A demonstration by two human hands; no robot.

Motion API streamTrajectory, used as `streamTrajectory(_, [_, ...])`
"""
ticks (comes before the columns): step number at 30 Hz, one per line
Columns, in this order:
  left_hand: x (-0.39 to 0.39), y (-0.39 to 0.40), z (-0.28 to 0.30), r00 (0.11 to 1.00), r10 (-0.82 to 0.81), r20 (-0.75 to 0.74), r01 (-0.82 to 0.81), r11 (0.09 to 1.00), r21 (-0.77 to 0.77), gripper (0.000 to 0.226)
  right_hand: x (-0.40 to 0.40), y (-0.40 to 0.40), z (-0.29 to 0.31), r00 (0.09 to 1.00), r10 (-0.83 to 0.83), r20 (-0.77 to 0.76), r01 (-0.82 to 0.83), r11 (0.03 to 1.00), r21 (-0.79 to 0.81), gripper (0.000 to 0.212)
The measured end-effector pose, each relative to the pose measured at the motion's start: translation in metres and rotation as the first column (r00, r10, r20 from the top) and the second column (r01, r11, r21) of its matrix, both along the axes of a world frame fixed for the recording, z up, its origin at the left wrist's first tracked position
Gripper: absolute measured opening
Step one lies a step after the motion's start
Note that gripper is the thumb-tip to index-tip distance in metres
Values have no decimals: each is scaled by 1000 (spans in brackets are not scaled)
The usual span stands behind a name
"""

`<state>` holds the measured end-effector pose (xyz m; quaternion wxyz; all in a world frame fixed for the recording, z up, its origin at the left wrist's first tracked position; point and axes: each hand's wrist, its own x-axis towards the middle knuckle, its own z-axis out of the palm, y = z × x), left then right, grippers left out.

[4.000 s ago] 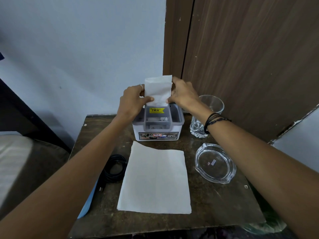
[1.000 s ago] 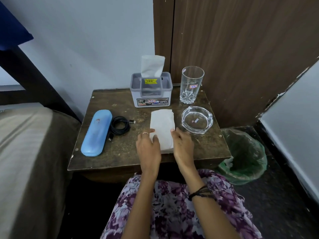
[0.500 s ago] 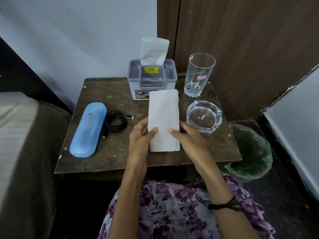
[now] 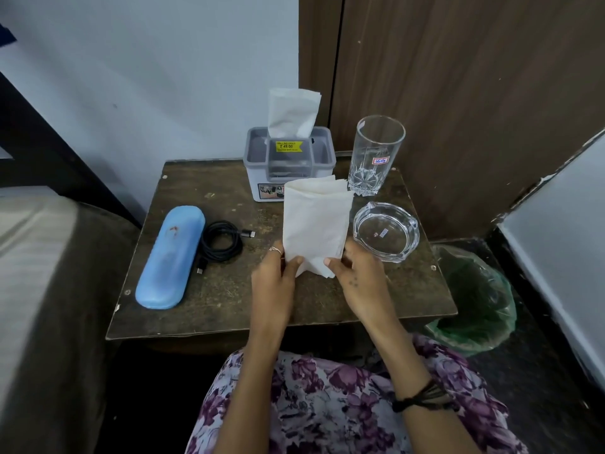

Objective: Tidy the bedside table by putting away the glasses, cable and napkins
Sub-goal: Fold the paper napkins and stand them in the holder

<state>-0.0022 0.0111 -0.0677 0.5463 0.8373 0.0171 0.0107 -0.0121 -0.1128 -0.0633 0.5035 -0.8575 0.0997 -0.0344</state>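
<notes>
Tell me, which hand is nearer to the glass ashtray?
Right. The right hand is just below the glass ashtray; the left hand is across the folded napkin.

Folded napkin [image 4: 316, 221] conceals the holder's [image 4: 260, 178] front label; yellow price sticker [image 4: 289, 146] small print illegible.

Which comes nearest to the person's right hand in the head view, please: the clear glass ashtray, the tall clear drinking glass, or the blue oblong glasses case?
From the right hand, which holds the folded white napkin:
1. Clear glass ashtray, just beyond the hand, to its right.
2. Tall clear drinking glass, at the table's back right.
3. Blue oblong glasses case, across the table on the left.
</notes>
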Motion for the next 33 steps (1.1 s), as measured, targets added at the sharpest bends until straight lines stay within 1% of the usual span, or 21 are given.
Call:
streamTrajectory(1, [0,-1,1,1000,19,6,-19,1000,-16,24,0,1,-1,1000,1,0,-1,1000,5,23])
streamTrajectory(3, [-2,-1,6,997,73,28,-70,994,-79,33,-1,3,-1,1000,0,15,-1,999,42,26])
streamTrajectory(5, [-3,1,12,988,115,102,-104,988,-110,40,0,5,3,999,-5,44,2,998,70,24])
streamTrajectory(7, [2,3,20,970,108,216,-101,994,-46,34,9,6,14,996,-1,90,-4,998,62,22])
streamTrajectory(10, [26,8,37,928,40,372,-82,992,97,17,33,6,38,974,-4,228,0,1000,14,20])
streamTrajectory(12, [52,11,53,913,-3,409,-48,992,115,16,55,6,55,947,-22,322,25,1000,-6,18])
streamTrajectory(15, [92,12,79,929,-48,367,6,993,114,30,94,7,68,924,-53,380,54,999,7,11])
streamTrajectory(19, [130,11,87,947,-54,318,12,991,134,41,136,5,73,920,-52,389,31,998,60,16])
streamTrajectory(21, [140,10,83,945,-35,325,-5,992,122,41,147,3,74,925,-2,380,-22,998,59,20])
streamTrajectory(24, [154,10,76,948,-20,317,-28,989,147,39,161,0,68,934,86,346,-105,994,36,22])
streamTrajectory(28, [164,10,73,957,-63,283,-1,975,223,37,169,-8,59,945,102,310,-101,995,-20,19])
streamTrajectory(33, [165,14,63,968,-124,218,59,957,282,33,170,-13,55,953,145,265,-117,986,-120,17])
